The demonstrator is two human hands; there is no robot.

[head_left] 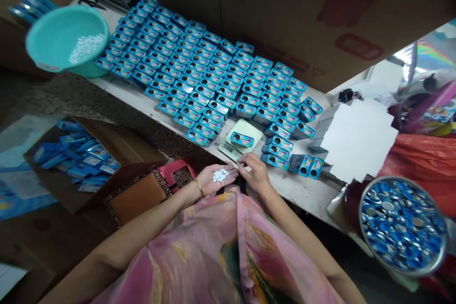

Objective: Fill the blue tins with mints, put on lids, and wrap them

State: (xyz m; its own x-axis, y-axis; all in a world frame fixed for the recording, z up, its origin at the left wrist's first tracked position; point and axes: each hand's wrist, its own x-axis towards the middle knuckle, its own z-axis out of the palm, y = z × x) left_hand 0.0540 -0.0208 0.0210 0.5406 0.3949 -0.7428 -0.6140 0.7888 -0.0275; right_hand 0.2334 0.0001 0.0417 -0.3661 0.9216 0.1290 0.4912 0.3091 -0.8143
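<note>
My left hand [221, 178] lies palm up, its fingers stretched out, and carries a small heap of white pellets [221, 175]. Close to its fingertips is my right hand [253, 172], thumb and fingers pinched together; whatever is between them is too small to make out. Just beyond both hands sits a pale kitchen scale [253, 127]. On its platform stands one blue tin [242, 139] with a round dark opening in its top. Many similar blue tins [199, 83] stand upright in tight rows behind and left of the scale.
A turquoise basin [46, 40] with white pellets stands at the table's left end. Several blue packs fill a cardboard box [137, 145] at lower left. At right, a round metal container [441, 247] holds blue and silver caps. A large carton [285, 9] walls the back.
</note>
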